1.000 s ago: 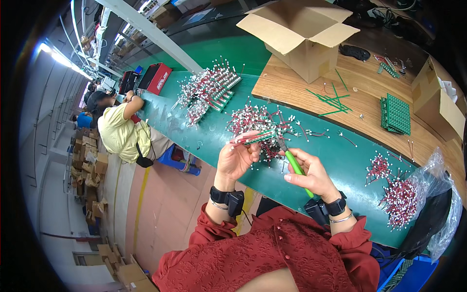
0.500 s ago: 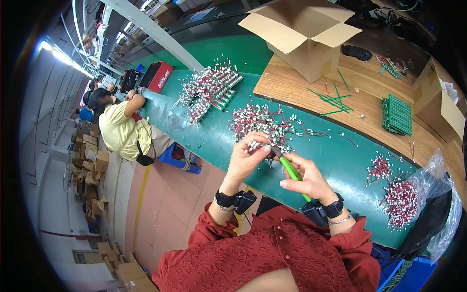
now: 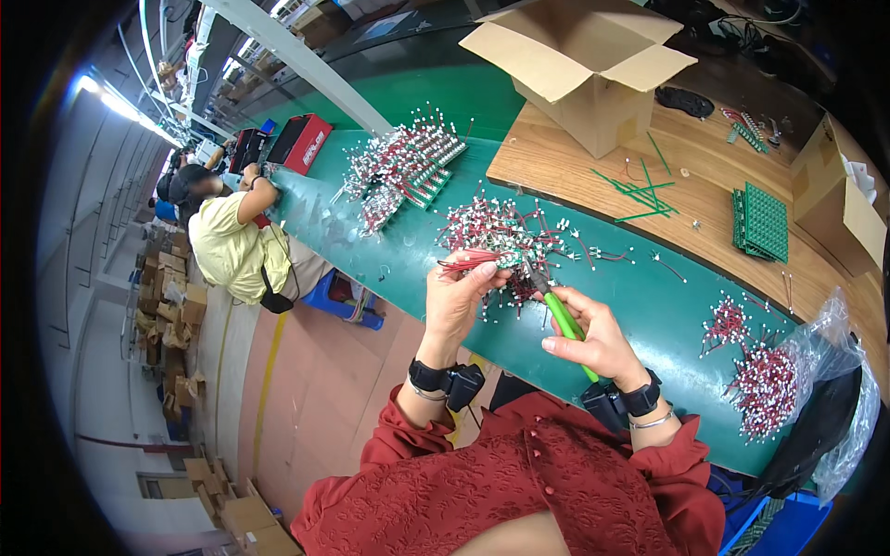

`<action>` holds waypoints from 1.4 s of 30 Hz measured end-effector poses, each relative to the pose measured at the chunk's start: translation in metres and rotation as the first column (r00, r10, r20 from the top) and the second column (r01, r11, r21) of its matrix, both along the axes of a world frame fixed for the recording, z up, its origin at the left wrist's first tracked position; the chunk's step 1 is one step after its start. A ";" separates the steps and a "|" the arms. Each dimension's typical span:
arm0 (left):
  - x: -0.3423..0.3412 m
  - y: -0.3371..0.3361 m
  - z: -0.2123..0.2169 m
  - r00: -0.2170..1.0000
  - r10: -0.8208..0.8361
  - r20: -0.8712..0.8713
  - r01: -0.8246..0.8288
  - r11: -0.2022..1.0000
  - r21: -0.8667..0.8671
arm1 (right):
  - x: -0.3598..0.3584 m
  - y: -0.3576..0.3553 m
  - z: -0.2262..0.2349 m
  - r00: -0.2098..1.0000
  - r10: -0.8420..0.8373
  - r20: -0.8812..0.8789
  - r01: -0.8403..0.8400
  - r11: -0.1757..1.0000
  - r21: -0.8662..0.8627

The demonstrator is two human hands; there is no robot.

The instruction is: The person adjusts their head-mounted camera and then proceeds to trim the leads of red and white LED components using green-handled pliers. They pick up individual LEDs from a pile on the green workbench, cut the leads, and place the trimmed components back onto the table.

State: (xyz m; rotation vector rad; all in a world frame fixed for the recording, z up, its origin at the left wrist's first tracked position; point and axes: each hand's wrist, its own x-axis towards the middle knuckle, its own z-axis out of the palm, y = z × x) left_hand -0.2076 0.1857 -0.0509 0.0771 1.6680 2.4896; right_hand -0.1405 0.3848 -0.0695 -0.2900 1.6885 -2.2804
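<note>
Head view: we are observing the left hand (image 3: 457, 304) pinching a red wire bundle (image 3: 475, 259) above the green worktop's (image 3: 649, 306) near edge. The right hand (image 3: 598, 338) is gripping green-handled cutters (image 3: 563, 320). An open brown carton (image 3: 584, 65) is standing at the far edge.

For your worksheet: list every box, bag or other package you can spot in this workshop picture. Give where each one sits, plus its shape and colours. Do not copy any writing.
Open brown cardboard box: far on the wooden board, flaps up.
Second brown cardboard box: right edge, partly cut off.
Clear plastic bag: right end of the green table, crumpled.
Red flat case: far left on the table, rectangular.
Stacked brown cartons: floor, far left.
</note>
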 end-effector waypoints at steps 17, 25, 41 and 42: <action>-0.004 0.003 0.005 0.952 -0.115 -0.283 0.040 0.966 -0.256 | 0.001 0.001 0.002 0.999 0.034 -0.037 -0.031 0.996 0.080; -0.006 -0.002 -0.002 0.927 -0.134 -0.349 0.024 0.953 -0.301 | 0.003 -0.002 0.000 0.995 -0.028 -0.101 0.044 0.986 0.163; -0.008 -0.005 -0.004 0.944 -0.125 -0.304 0.034 0.957 -0.287 | -0.001 0.001 0.004 0.992 -0.034 -0.121 0.056 0.981 0.185; -0.008 -0.005 -0.005 0.942 -0.130 -0.310 0.033 0.954 -0.297 | -0.001 0.002 0.005 0.993 -0.014 -0.121 0.040 0.977 0.209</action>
